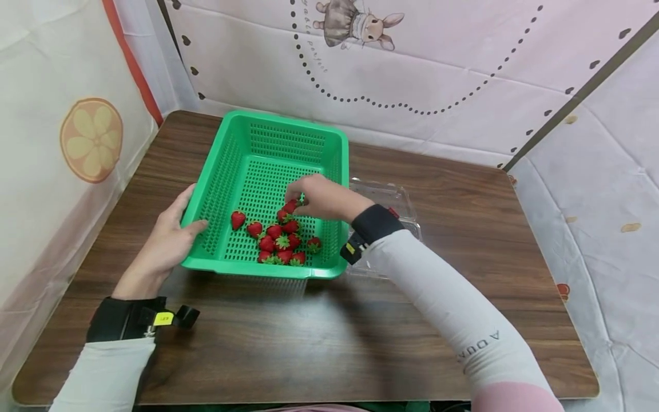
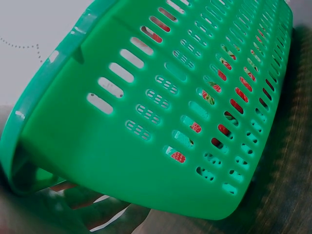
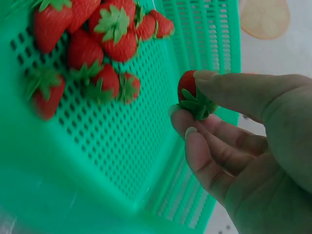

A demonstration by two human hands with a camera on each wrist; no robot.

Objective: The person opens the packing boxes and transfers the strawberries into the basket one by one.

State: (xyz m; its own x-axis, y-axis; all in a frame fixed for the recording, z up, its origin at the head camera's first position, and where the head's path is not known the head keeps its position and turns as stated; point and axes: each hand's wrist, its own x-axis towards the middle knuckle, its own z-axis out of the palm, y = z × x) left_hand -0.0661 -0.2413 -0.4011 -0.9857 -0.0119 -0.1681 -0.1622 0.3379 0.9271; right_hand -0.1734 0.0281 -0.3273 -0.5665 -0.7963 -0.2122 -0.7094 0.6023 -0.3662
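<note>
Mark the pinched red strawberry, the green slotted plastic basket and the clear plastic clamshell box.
pinched red strawberry (image 3: 187,84), right wrist view, red flesh.
green slotted plastic basket (image 1: 268,269), head view, near rim.
clear plastic clamshell box (image 1: 399,197), head view, lid.

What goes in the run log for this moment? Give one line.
left hand: grips green basket rim | right hand: pinches strawberry above basket | clear plastic box: beside basket

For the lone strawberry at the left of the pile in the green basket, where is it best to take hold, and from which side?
Probably from above, pinching the red sides of the lone strawberry just under its leaves. It lies apart from the pile on the basket floor, with free space around it, so fingertips should fit on both sides.
</note>
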